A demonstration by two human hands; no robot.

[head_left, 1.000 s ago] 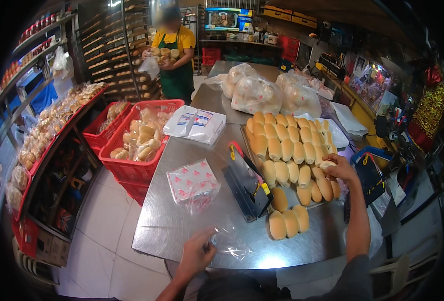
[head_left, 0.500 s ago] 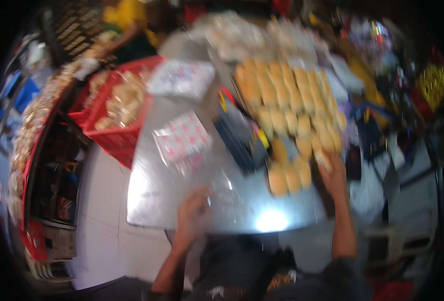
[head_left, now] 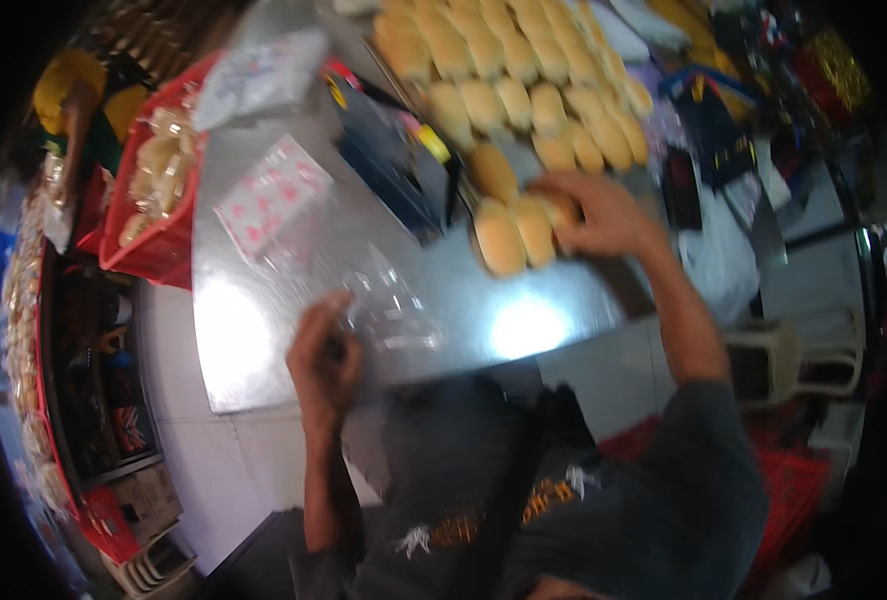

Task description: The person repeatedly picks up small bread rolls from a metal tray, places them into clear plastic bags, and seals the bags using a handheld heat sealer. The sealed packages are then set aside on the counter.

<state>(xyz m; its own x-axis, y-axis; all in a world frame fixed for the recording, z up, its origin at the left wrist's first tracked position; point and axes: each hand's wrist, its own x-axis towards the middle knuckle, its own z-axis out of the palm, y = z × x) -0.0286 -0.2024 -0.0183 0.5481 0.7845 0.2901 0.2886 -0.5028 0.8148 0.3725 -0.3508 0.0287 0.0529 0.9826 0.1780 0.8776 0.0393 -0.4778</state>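
Stretching beneath both hands, the steel table (head_left: pixel 583 300) carries rows of buns (head_left: pixel 473 50) beyond the right hand (head_left: pixel 603 215). A dark box (head_left: pixel 383 160) stands to that hand's left, and a pink-patterned packet (head_left: pixel 273 195) lies ahead of the left hand (head_left: pixel 325 355). Just right of the left hand is a clear plastic bag (head_left: pixel 393 300), probably thin, limp and slippery, best taken by an edge; the left fingers curl narrowly beside it, though blur hides whether they pinch it. Under the right fingertips sits a small group of buns (head_left: pixel 503 240). That hand bends narrowly over the group's right end, touching it; how firmly cannot be told. Each bun looks light, soft and easily dented, so a gentle hold around its sides would suit.
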